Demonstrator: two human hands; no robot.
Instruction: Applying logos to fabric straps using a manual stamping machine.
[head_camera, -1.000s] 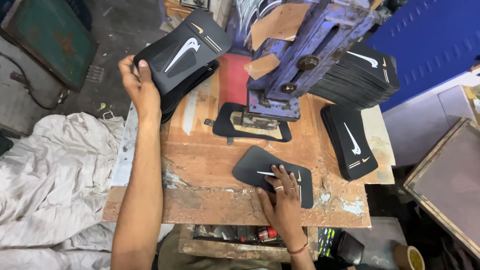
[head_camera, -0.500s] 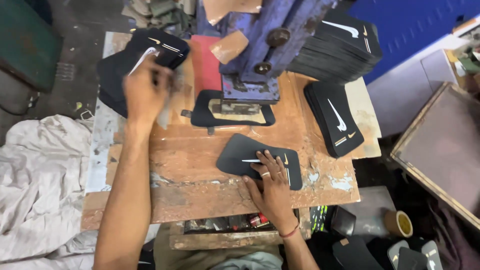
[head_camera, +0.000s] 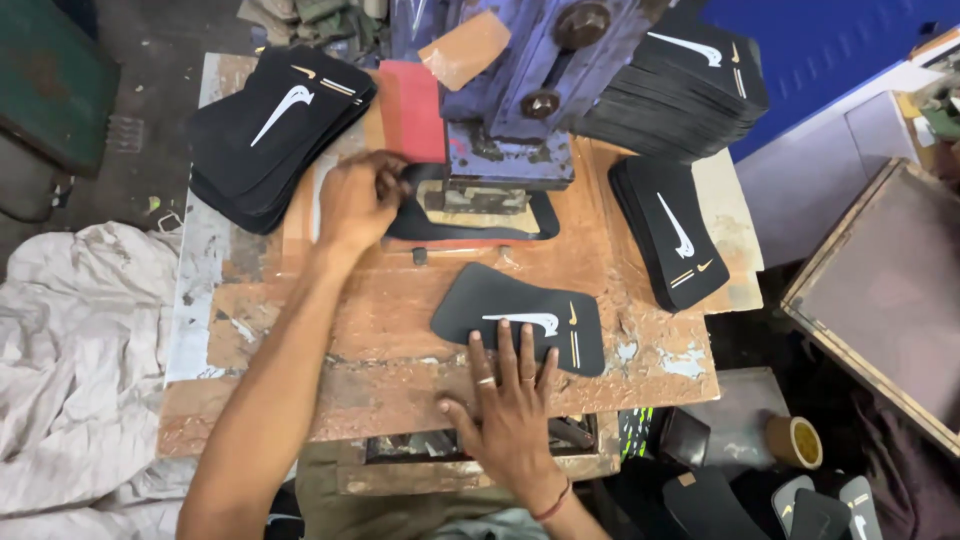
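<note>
My left hand (head_camera: 355, 200) pinches the left edge of a black flat piece (head_camera: 470, 228) that lies under the blue-purple press (head_camera: 510, 110). On the worn wooden bench (head_camera: 330, 330), my right hand (head_camera: 510, 400) lies flat with fingers spread on the near edge of a black shaped piece (head_camera: 500, 305) printed with a white curved mark. A stack of the same black printed pieces (head_camera: 270, 130) sits just left of my left hand.
A tall stack of black pieces (head_camera: 680, 85) stands right of the press, and a lower stack (head_camera: 670, 230) lies at the bench's right side. A red pad (head_camera: 410, 110) lies beside the press. White cloth (head_camera: 70, 360) lies left, and a tape roll (head_camera: 795, 440) and a wooden frame (head_camera: 880, 300) right.
My left hand left the stack at the far left and came right to the piece under the press. My right hand stayed on the near black piece.
</note>
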